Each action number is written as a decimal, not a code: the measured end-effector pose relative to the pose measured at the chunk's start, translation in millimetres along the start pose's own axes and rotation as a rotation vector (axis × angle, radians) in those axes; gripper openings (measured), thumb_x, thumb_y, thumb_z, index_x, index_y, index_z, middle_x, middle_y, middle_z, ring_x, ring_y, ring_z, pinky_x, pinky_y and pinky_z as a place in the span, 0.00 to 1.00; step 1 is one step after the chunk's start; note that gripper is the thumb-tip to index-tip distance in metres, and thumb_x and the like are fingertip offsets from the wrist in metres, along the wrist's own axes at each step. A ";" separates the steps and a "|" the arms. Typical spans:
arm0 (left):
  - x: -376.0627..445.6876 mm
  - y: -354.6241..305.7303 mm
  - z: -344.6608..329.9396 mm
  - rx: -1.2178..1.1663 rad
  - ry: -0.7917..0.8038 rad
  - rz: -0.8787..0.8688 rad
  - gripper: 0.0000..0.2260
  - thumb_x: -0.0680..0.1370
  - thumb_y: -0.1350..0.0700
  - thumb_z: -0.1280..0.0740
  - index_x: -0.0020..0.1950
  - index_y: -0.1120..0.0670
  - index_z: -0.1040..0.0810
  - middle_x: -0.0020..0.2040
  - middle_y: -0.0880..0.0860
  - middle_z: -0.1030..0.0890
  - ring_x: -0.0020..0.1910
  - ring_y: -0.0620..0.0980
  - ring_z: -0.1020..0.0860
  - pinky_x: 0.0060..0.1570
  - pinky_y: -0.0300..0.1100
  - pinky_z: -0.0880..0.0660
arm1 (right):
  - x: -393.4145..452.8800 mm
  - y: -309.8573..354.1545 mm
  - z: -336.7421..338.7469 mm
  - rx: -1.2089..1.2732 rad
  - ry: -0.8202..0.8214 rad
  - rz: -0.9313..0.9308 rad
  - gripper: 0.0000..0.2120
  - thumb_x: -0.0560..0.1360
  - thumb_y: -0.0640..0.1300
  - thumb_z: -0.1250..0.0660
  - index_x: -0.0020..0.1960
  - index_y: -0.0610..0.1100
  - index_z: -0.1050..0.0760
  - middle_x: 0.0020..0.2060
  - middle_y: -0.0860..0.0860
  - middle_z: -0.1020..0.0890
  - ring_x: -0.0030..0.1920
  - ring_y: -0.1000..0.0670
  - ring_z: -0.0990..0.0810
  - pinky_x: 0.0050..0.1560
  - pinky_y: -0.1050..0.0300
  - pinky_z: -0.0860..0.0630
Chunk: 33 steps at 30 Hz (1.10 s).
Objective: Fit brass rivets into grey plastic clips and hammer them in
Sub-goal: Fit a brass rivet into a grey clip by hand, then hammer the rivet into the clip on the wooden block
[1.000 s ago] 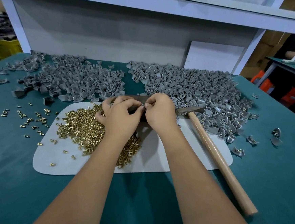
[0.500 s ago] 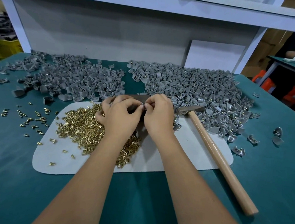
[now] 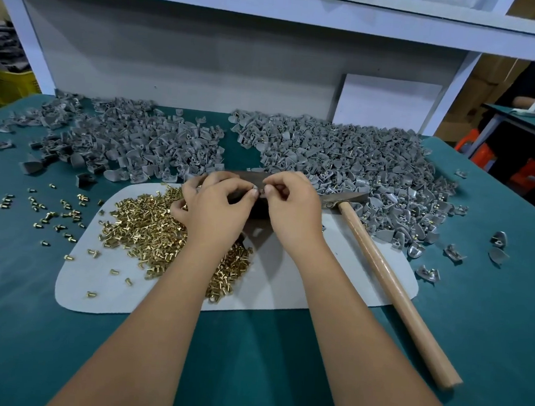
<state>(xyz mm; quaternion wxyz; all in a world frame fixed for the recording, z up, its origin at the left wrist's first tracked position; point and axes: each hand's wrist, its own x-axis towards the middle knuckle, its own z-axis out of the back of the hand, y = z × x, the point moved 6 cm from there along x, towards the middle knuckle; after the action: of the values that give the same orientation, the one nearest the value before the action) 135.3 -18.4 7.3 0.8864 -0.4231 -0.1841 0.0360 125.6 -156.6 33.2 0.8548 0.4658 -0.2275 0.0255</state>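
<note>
Wooden hammer (image 3: pixel 391 286) handle toward near-right.

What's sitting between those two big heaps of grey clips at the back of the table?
In the head view, a strip of bare teal table separates the left clip pile from the right clip pile; nothing lies in that gap.

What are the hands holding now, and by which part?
Both hands pinch one small grey piece between fingertips; too hidden to tell which part. The hammer lies untouched.
</note>
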 end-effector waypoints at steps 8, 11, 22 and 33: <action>-1.2 0.6 -0.1 -0.017 0.025 0.013 0.03 0.76 0.41 0.32 0.42 0.36 0.21 0.63 0.36 0.26 0.70 0.50 0.42 0.62 0.54 0.49 | -16.1 -31.2 81.4 -0.424 -0.254 -0.190 0.09 0.77 0.44 0.39 0.50 0.48 0.21 0.46 0.52 0.21 0.49 0.47 0.25 0.50 0.51 0.26; -1.5 -0.4 0.1 -0.015 0.026 0.013 0.03 0.76 0.41 0.33 0.43 0.36 0.21 0.63 0.36 0.27 0.70 0.50 0.43 0.62 0.55 0.49 | -31.6 -46.0 95.9 -0.801 -0.225 -0.283 0.12 0.78 0.48 0.39 0.56 0.43 0.24 0.53 0.44 0.23 0.55 0.41 0.28 0.55 0.49 0.32; -3.3 -0.7 1.6 -0.012 0.037 -0.001 0.03 0.76 0.42 0.32 0.46 0.38 0.20 0.63 0.36 0.26 0.71 0.51 0.43 0.65 0.56 0.47 | -36.7 -53.9 95.4 -0.989 -0.043 -0.425 0.14 0.77 0.44 0.37 0.59 0.39 0.25 0.58 0.40 0.25 0.59 0.39 0.28 0.54 0.49 0.30; -1.5 -2.3 -1.1 0.012 -0.005 -0.046 0.03 0.75 0.42 0.32 0.42 0.39 0.22 0.62 0.39 0.25 0.70 0.51 0.42 0.64 0.57 0.47 | -33.3 -17.5 87.5 -1.026 -0.207 -0.153 0.12 0.76 0.42 0.34 0.58 0.41 0.31 0.55 0.43 0.28 0.54 0.42 0.29 0.49 0.52 0.32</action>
<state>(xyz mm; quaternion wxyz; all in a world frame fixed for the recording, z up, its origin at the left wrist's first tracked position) 134.1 -21.0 8.0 0.8892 -0.4133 -0.1956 0.0176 68.3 -231.6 46.2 0.9454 0.0028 -0.2592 -0.1976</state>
